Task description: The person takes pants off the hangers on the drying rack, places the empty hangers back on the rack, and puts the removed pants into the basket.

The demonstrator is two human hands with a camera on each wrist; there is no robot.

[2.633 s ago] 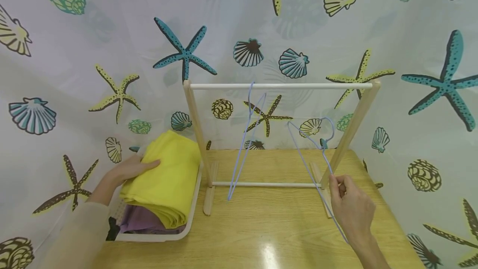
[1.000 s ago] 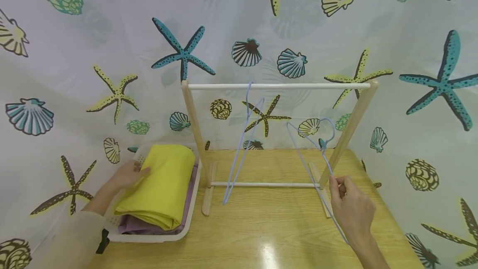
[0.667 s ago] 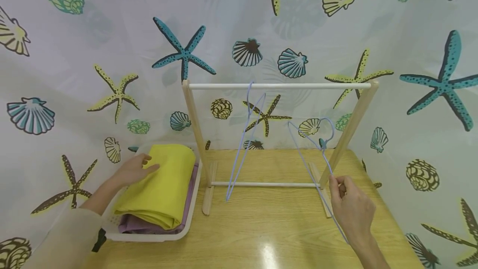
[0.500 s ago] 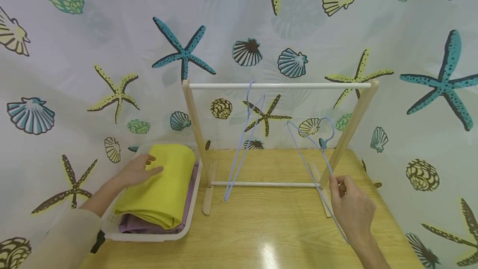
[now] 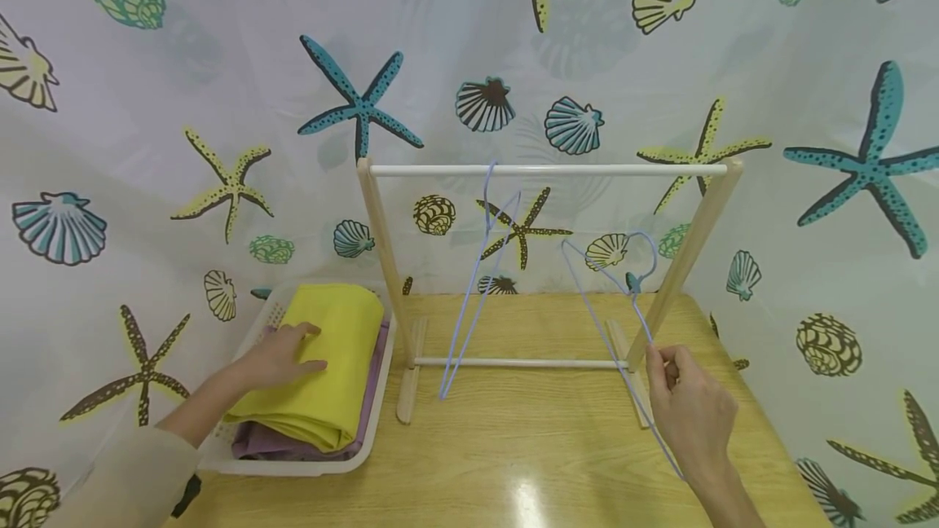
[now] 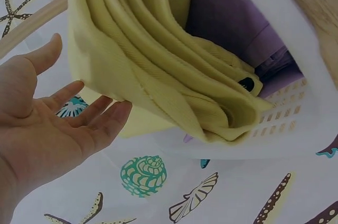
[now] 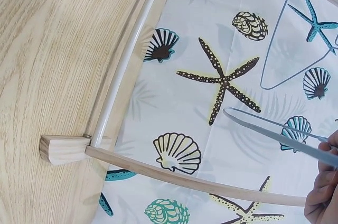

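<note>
My right hand [image 5: 693, 406] pinches a thin blue clothes hanger [image 5: 597, 312] by its side and holds it upright in front of the rack's right post. In the right wrist view, fingers [image 7: 323, 187] grip the same hanger [image 7: 274, 135]. A folded yellow cloth [image 5: 341, 324] lies on purple fabric [image 5: 275, 442] in a white basket [image 5: 308, 467]. Over the cloth's left side is my left hand [image 5: 275, 361], its fingers spread and loosely bent. The left wrist view has this hand [image 6: 63, 113] palm up beside the yellow layers [image 6: 153, 71], fingertips at or very near them, gripping nothing.
A wooden rack with a white top bar [image 5: 601, 170] stands on the wooden table [image 5: 513, 438]. A second blue hanger [image 5: 469, 308] hangs from the bar, left of its middle. Behind is a curtain [image 5: 440, 23] printed with shells and starfish.
The yellow cloth, raised against my left hand at first, has settled lower in the basket. My left hand drew back left, then moved right over the cloth. The right hand stays in place.
</note>
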